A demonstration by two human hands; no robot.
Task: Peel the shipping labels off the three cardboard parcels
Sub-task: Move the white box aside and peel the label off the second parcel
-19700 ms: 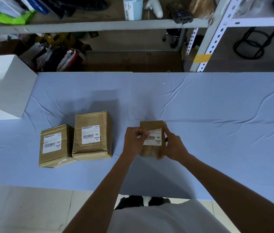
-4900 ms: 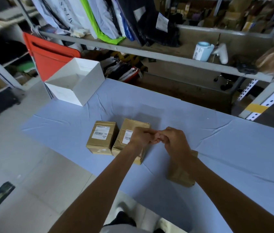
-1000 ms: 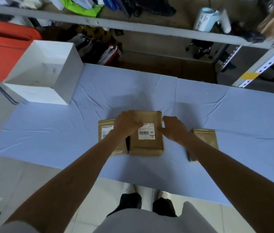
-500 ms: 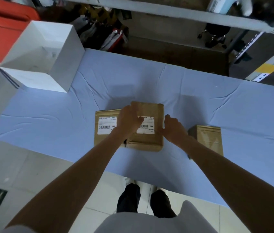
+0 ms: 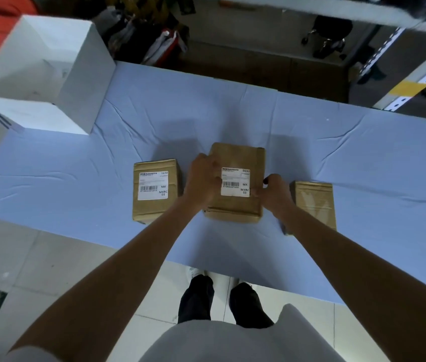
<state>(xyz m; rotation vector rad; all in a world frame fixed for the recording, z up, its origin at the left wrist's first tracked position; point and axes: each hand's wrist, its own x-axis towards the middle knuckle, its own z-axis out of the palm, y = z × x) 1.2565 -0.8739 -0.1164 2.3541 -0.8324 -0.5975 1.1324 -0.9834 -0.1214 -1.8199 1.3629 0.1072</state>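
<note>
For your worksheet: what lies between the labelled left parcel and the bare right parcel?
The head view shows the middle parcel, label on, with both hands on it.

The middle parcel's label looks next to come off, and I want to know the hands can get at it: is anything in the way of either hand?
Nothing visible. The label lies bare on the middle parcel. The left hand rests at the label's left edge, the right hand at its lower right corner.

Left hand (image 5: 202,182) palm-down with curled fingers, right hand (image 5: 274,192) in pinching grip, forearms outstretched
</note>
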